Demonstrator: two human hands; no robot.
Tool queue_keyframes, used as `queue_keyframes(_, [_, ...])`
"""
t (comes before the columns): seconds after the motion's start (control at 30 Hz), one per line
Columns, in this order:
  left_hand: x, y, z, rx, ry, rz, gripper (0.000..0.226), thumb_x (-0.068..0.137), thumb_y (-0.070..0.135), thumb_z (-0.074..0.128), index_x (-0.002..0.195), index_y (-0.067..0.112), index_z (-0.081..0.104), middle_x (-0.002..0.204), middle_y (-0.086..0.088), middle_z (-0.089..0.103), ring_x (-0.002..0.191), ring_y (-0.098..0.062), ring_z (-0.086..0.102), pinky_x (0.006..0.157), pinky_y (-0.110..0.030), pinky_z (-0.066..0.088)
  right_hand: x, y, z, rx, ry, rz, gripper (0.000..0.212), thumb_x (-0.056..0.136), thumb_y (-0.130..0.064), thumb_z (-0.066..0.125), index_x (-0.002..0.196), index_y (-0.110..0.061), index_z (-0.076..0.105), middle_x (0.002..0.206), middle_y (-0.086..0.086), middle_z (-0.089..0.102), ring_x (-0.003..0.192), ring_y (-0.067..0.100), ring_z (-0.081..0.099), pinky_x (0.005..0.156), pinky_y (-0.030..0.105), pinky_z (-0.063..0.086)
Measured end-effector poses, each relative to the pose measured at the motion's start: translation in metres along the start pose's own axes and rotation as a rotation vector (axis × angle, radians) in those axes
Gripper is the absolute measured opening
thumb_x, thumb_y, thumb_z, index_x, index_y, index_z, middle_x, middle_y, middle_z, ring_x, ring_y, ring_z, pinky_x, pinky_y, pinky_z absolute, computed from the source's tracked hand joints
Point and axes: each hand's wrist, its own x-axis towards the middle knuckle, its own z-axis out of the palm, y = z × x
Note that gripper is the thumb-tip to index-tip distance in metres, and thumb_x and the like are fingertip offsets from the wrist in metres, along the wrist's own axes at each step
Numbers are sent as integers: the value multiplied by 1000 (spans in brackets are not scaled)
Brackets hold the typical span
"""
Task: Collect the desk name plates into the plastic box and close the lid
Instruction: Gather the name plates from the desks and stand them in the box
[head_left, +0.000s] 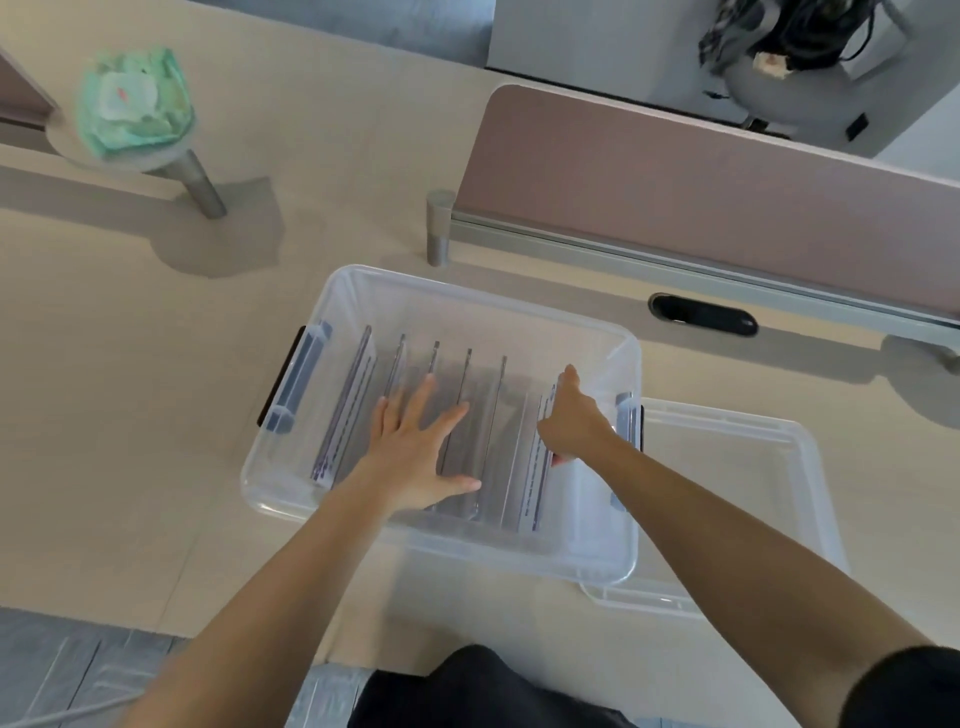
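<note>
At the far left a green pack of wipes (135, 98) sits on a round stand (171, 156) raised above the pale desk (130, 415). The desk surface between the stand and the box is wide and bare.

The clear plastic box (467, 296) stands near the desk's front edge, turned slightly, with its near rim overhanging that edge. A blue-grey latch (296, 384) hangs on its left end wall. Inside, the name plates (358, 410) stand on edge in a row with narrow gaps between them. The leftmost stands just beside the left wall.

The left hand (415, 447) lies flat with its fingers spread and straight, resting on the top edges of the middle plates and holding nothing. To its right, the right hand (571, 415) has its fingers curled round the rightmost plate (535, 483) with the thumb raised. That plate stands near the right end wall, with a strip of free floor between them.

Behind the box a short metal post (440, 226) carries the end of a pink partition (727, 192) that runs off to the right. A dark cable slot (701, 314) is set in the desk before it.

The lid (753, 457) lies flat on the desk to the right, its left edge tucked under the box's right end.
</note>
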Motion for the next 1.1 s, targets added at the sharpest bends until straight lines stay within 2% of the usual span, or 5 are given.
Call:
queue_keyframes(0.13, [2,0,1,0,-18,-3,103,74,83,49,150,47,-12,152,-2,-42,143,-38,-30,115,-53,-18,-1,6,-3,219,-87,45,99,91,-2,54,154,-40,-12,111,13,59,77,24,62,76,42,62])
queue_keyframes(0.3, [5,-1,3,1,-34,1,107,72,85,47,150,45,-14,153,-3,-42,143,-38,-30,115,-56,-17,-11,22,-1,336,-151,-1,107,88,10,52,148,-59,-4,112,7,57,83,24,64,63,37,62])
queue_keyframes(0.47, [7,-2,5,-7,-46,11,104,75,83,46,149,46,-17,151,-3,-44,144,-38,-26,115,-56,-18,-8,36,11,281,-184,-94,116,83,11,60,150,-54,-10,66,7,38,64,22,43,75,46,61])
queue_keyframes(0.77, [7,-4,6,-30,-7,21,100,82,70,56,149,48,-15,152,-1,-43,147,-37,-20,113,-53,-21,-11,19,11,253,-200,-159,112,88,4,61,148,-58,-11,120,32,56,99,44,65,81,47,60])
queue_keyframes(1.1, [8,-3,8,-26,14,15,98,84,64,58,149,48,-13,154,-1,-40,150,-31,-11,114,-52,-20,-9,12,18,174,-201,-174,111,89,4,59,149,-53,-15,126,28,55,107,44,63,83,52,59])
